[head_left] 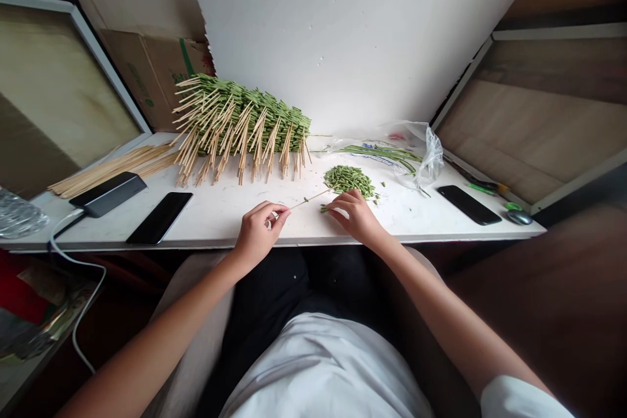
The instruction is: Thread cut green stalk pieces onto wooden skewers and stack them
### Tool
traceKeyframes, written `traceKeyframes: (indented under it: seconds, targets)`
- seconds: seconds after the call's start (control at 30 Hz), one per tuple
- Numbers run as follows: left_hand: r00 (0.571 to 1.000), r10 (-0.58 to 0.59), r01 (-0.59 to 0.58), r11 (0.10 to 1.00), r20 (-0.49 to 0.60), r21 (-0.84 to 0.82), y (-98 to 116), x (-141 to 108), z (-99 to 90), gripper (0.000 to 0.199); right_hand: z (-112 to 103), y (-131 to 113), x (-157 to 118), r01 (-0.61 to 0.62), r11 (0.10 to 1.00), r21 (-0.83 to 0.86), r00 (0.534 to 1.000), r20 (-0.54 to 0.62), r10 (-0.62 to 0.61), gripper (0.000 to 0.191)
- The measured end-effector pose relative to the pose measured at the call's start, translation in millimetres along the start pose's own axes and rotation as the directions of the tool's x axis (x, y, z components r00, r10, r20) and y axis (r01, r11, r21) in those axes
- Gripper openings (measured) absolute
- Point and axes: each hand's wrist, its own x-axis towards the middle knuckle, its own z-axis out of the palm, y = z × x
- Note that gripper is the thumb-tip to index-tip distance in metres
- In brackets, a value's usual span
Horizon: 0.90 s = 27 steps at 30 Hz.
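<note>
My left hand (259, 225) is closed in a pinch on a thin bamboo skewer (317, 196), which points up and right over the white table. One short green piece (306, 200) appears to sit partway along it. My right hand (360, 217) is bent just right of the skewer tip, thumb and finger pinched on a cut green bean piece (324, 208). Behind that hand lies a heap of cut green bean pieces (347, 179), with a few strays at its right. At the back left, a large stack of filled skewers (240, 117) rests with bare stick ends toward me.
Loose bamboo skewers (115, 168) lie at left, near a black device (108, 193) with a white cable and a phone (159, 217). Long green beans (379, 151) lie by a clear plastic bag (432, 151). Another phone (469, 204) and a mouse (519, 217) are right. A white board (362, 32) stands behind.
</note>
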Motion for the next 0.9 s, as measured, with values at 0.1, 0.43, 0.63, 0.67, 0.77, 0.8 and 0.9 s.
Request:
traceKeyframes:
  seconds: [0.1,0.43,0.63,0.67,0.77,0.8,0.9]
  targets:
    - [1.000,0.006,-0.007,1.000,0.012,0.017,-2.7,0.4,-0.5,0.013,5.2,5.3,0.1,-0.001,0.996,-0.093,1.000,0.026,0.003,0.025]
    - [0.998,0.045,-0.045,0.999,0.033,0.015,-6.1,-3.2,4.2,0.009,13.1,6.1,7.7,-0.035,0.983,-0.177,0.998,0.051,0.045,0.020]
    - [0.997,0.060,-0.061,0.998,0.058,0.024,-6.6,-3.4,4.0,0.010,7.1,7.7,6.8,-0.033,0.987,-0.158,0.999,0.005,0.034,0.020]
    - [0.997,0.060,-0.061,0.998,0.058,0.026,-6.6,-3.1,3.8,0.010,4.5,9.6,6.9,-0.044,0.991,-0.125,0.999,-0.028,0.041,0.023]
    - [0.997,0.056,-0.057,0.998,0.054,0.024,-6.7,-2.4,3.3,0.010,-2.5,16.3,7.9,-0.153,0.983,0.103,0.970,-0.175,0.169,0.028]
    - [0.997,0.054,-0.055,0.998,0.050,0.023,-6.7,-2.4,3.1,0.010,-3.9,18.1,8.4,-0.207,0.949,0.236,0.946,-0.200,0.256,0.029]
    - [0.998,0.044,-0.045,0.999,0.046,0.017,-6.6,-3.3,2.7,0.009,-5.0,18.5,10.3,-0.322,0.664,0.675,0.866,-0.074,0.495,0.038]
